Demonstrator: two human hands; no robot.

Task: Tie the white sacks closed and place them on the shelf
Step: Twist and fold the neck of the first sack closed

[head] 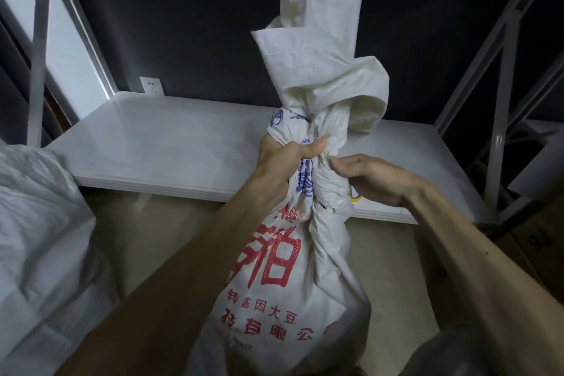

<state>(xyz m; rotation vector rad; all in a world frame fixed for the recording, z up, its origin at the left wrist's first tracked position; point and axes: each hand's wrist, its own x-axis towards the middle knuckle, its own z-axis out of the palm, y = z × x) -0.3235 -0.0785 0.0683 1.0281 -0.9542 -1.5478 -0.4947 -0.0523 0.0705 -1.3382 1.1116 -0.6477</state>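
A second white sack (39, 223) lies at far left. At centre the left hand (283, 162) clenches the twisted neck of the printed woven sack (293, 268), whose long axis stands upright, with its crumpled open end flopping above the fist. The right hand (375, 177) meets the neck from the right, thumb tip on the twist; whether its fingers pinch cannot be determined. The smooth white shelf board (442, 156) lies directly behind.
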